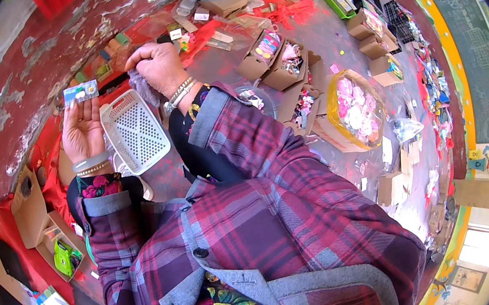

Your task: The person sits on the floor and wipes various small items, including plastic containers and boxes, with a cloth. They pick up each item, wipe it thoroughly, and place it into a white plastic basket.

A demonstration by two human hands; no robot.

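A small printed card (81,92) is pinched at the fingertips of the left hand (82,129), which is raised palm-up with the fingers held together and straight. The card is seen just above and to the left of a white perforated plastic basket (137,131), the landmark used here. The basket lies tilted on the floor between the two wrists, its upper left corner almost touching the left hand.

The right hand (158,66) is curled into a loose fist directly above the basket, and a small greyish fluffy piece (143,85) is gripped under its fingers, hanging down toward the basket's upper right corner (what exactly the piece is cannot be told). Beaded bracelets are worn on both wrists, and plaid sleeves with grey cuffs cover the forearms.

To the right of the basket, several open cardboard boxes (272,56) holding small colourful items are set on the grey floor, and further right a round yellow-rimmed container (355,110) filled with pink pieces is seen. Above the basket, beyond the right hand, a red cloth (192,39) is spread, scattered with small packets and bits. Below and to the left of the basket, another open cardboard box (52,236) is placed, with a bright green object (65,257) in it.
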